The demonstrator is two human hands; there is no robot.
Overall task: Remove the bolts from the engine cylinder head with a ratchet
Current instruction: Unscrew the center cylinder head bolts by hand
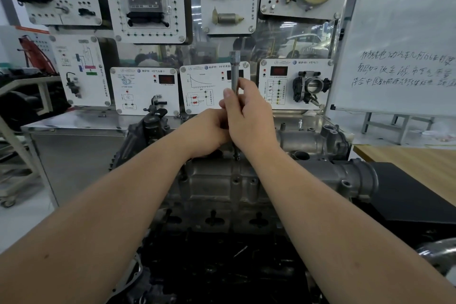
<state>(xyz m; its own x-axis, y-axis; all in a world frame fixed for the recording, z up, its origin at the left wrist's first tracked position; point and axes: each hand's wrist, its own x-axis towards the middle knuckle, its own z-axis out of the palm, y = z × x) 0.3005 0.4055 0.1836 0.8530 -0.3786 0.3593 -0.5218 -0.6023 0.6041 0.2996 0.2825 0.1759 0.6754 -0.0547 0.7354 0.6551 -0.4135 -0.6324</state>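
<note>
Forearms fill the lower half of my view, running up from both bottom corners and covering much of the engine beneath them. The dark mass nearest me, at the bottom centre, is too black for me to make out its parts. Above it I see the grey cylinder head (222, 185), its front face with keyhole-shaped openings and small bolt holes; its left end is partly hidden behind my left arm. My left hand (207, 131) sits curled just above the head, its fingers tucked behind my right hand, so I cannot tell whether they grasp anything. My right hand (249, 116) wraps around a slim metal ratchet shaft (235, 71) that stands upright, thumb against its side. The shaft's top end sticks out above the fingers; its lower tip (236, 155) shows just below the palm, right at the head's top edge, where I cannot tell what it meets. To the right, a black block and a wooden table (407, 163) leave open room; the table is cut off by the frame. Behind stand white training panels (145, 91) and a whiteboard (404, 32) with blurred handwriting.
</note>
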